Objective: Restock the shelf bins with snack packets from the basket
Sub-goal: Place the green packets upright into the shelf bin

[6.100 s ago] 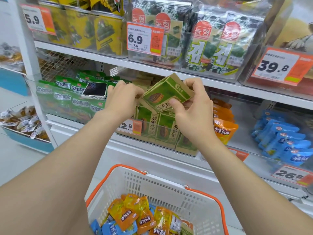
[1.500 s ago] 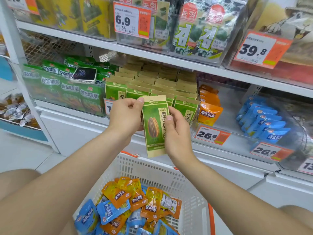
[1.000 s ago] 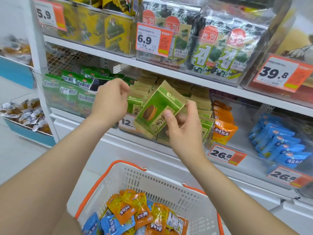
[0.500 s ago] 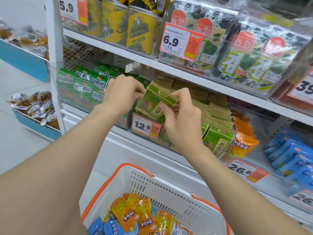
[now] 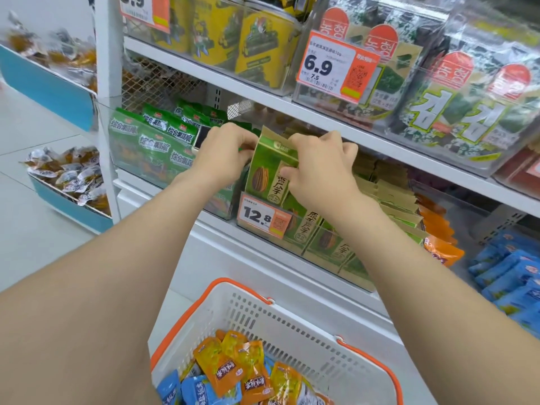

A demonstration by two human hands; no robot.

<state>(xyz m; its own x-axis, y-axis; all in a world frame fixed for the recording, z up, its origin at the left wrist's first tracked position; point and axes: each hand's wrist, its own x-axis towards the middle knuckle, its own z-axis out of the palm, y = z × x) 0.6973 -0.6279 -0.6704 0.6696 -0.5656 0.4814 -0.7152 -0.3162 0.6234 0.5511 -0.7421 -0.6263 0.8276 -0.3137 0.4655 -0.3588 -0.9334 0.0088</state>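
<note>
Tilted a moment ago, the green seed packet now stands upright just above the 12.8 price tag, fingers of the left hand and right hand pinching its edges.

— Where is the basket?
— Below the shelf bins, nearer the person; loose packets lie in it.
— And the seed packet?
— Upright at the front of the seed bin, between left hand and right hand; the price tag sits just below it.
</note>
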